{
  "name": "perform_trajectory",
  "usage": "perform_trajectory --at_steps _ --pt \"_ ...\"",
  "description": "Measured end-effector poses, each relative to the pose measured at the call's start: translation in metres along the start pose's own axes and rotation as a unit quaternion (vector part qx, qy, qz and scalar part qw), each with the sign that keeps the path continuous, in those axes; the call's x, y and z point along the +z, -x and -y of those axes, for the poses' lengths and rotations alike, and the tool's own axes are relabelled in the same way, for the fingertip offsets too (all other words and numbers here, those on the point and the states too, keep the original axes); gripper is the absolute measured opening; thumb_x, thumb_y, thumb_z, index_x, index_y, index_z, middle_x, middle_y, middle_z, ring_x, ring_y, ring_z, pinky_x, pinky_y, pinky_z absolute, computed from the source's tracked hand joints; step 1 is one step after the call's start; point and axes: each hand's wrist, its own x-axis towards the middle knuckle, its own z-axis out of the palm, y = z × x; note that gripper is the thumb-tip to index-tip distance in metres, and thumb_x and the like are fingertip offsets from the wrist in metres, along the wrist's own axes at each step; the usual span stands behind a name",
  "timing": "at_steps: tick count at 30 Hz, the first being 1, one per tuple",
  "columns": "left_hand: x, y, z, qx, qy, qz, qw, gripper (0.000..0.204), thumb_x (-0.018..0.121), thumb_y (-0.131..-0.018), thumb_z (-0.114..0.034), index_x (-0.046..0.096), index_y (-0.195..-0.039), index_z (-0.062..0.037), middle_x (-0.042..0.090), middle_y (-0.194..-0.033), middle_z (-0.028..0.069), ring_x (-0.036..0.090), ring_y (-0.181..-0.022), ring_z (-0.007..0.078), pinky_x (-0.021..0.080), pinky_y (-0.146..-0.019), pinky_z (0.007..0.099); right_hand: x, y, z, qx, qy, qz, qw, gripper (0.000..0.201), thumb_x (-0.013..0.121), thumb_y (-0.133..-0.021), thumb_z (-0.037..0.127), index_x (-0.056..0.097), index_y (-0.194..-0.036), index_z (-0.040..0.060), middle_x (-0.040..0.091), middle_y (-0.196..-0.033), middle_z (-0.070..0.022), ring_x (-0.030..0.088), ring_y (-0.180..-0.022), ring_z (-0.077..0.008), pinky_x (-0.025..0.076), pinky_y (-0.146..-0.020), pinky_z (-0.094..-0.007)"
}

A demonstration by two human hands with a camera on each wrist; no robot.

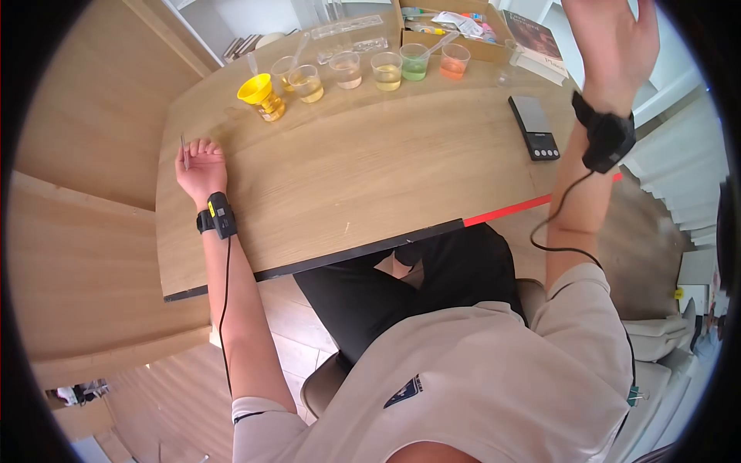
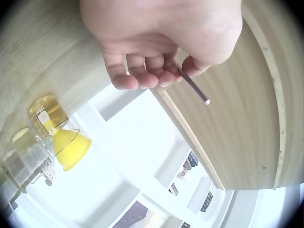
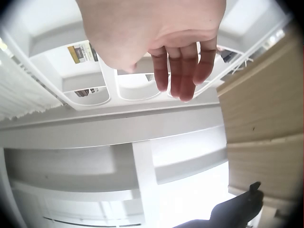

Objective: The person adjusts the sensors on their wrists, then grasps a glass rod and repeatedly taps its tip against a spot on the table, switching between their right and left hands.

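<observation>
Between thumb and index finger, my left hand (image 1: 202, 171) pinches a slim, shiny rod (image 2: 195, 88) with a pale tip. That hand is palm up at the left side of the table, other fingers loosely bent. Beyond it stands a glass beaker of amber liquid (image 1: 270, 109) with a yellow funnel (image 1: 256, 87) in its mouth. High at the right, my right hand (image 1: 614, 50) is raised above the table, holding nothing. Its fingers (image 3: 175, 71) are extended in the right wrist view. Nearest below it are a book (image 1: 535, 38) and a digital scale (image 1: 534, 127).
Along the table's far side stand several clear cups, among them a yellow one (image 1: 387, 75), a green one (image 1: 414, 65) and an orange one (image 1: 455, 65). Behind them are a clear rack (image 1: 351, 48) and a cardboard box (image 1: 488, 48) of supplies. A wooden panel (image 1: 85, 100) borders the left.
</observation>
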Motion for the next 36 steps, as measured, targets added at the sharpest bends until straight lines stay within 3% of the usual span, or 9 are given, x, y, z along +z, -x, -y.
perform_trajectory --at_steps 2,3,11,13,19,26,30,31,36 --pt "-0.002 0.0 0.0 0.005 -0.002 -0.005 1.0 0.02 0.053 -0.098 -0.019 0.052 -0.08 -0.0093 0.05 -0.078 0.0028 0.047 -0.077 0.0183 0.04 -0.071 0.0337 0.052 0.007 -0.188 -0.029 0.305 -0.148 0.94 0.029 0.044 -0.109 0.032 0.053 -0.114 0.0053 0.055 -0.111 -0.0073 0.053 -0.103 -0.0198 0.045 -0.091 -0.0373" --pt "-0.003 0.0 -0.001 0.008 0.0 -0.006 1.0 0.02 0.053 -0.098 -0.019 0.052 -0.08 -0.0093 0.05 -0.078 0.0028 0.047 -0.077 0.0183 0.04 -0.071 0.0337 0.059 0.006 -0.169 -0.056 0.571 -0.276 0.771 0.023 0.049 -0.109 0.024 0.055 -0.095 0.0059 0.053 -0.089 -0.0024 0.052 -0.085 -0.0148 0.045 -0.08 -0.0329" --pt "-0.011 0.003 -0.005 0.013 0.011 -0.027 0.999 0.026 0.06 -0.09 -0.023 0.048 -0.07 -0.0128 0.047 -0.065 0.0008 0.046 -0.069 0.0185 0.039 -0.068 0.0341 0.094 0.21 -0.175 -0.275 0.66 -0.575 0.398 0.03 0.059 -0.103 0.023 0.046 -0.079 0.0122 0.037 -0.07 0.0034 0.034 -0.062 -0.0085 0.027 -0.057 -0.0268" --pt "0.002 0.008 0.0 0.021 -0.002 -0.044 0.999 0.026 0.061 -0.089 -0.023 0.047 -0.069 -0.0131 0.046 -0.064 0.0003 0.046 -0.068 0.0183 0.039 -0.066 0.034 0.087 0.208 -0.184 -0.38 0.637 -0.651 0.162 0.035 0.059 -0.103 0.023 0.046 -0.074 0.0124 0.039 -0.067 0.0054 0.034 -0.059 -0.0066 0.024 -0.055 -0.0266" --pt "0.005 0.011 -0.001 0.017 0.002 -0.047 0.999 0.028 0.061 -0.086 -0.021 0.043 -0.066 -0.0139 0.044 -0.062 -0.0013 0.043 -0.065 0.0168 0.036 -0.063 0.0333 0.11 0.303 -0.14 -0.202 0.757 -0.621 0.021 0.042 0.06 -0.104 0.032 0.047 -0.068 0.0124 0.037 -0.064 0.0069 0.034 -0.06 -0.0042 0.023 -0.055 -0.0247" --pt "0.028 0.016 0.004 0.027 -0.051 -0.11 0.992 0.019 0.063 -0.092 -0.022 0.055 -0.078 -0.0127 0.047 -0.063 -0.0035 0.043 -0.062 0.013 0.036 -0.061 0.0301 0.126 0.323 -0.109 -0.131 0.763 -0.633 0.013 0.046 0.058 -0.104 0.038 0.052 -0.069 0.0078 0.044 -0.067 0.0052 0.038 -0.065 -0.0045 0.03 -0.06 -0.0234" --pt "0.043 0.019 0.007 -0.009 -0.192 -0.105 0.976 0.019 0.058 -0.101 -0.024 0.059 -0.089 -0.0101 0.044 -0.062 -0.0042 0.04 -0.056 0.0101 0.033 -0.055 0.028 0.156 0.337 -0.069 -0.015 0.762 -0.601 -0.24 0.055 0.055 -0.101 0.053 0.069 -0.1 0.0003 0.07 -0.092 -0.0097 0.065 -0.09 -0.0229 0.047 -0.084 -0.0325" --pt "0.05 0.025 0.006 -0.051 -0.246 -0.056 0.966 0.021 0.055 -0.105 -0.025 0.061 -0.094 -0.0082 0.04 -0.062 -0.0049 0.036 -0.054 0.0089 0.03 -0.052 0.0271 0.16 0.346 -0.058 0.036 0.757 -0.568 -0.32 0.063 0.054 -0.1 0.059 0.071 -0.115 -0.0002 0.075 -0.107 -0.016 0.069 -0.104 -0.0313 0.049 -0.094 -0.0369" --pt "0.109 0.057 0.02 -0.165 -0.575 -0.018 0.801 0.03 0.045 -0.11 -0.026 0.06 -0.124 -0.0042 0.026 -0.065 -0.0078 0.024 -0.054 0.0039 0.02 -0.049 0.0236 0.15 0.366 -0.053 0.111 0.718 -0.619 -0.298 0.084 0.038 -0.097 0.074 0.063 -0.135 0.0036 0.065 -0.133 -0.0213 0.059 -0.127 -0.0367 0.042 -0.108 -0.0442"
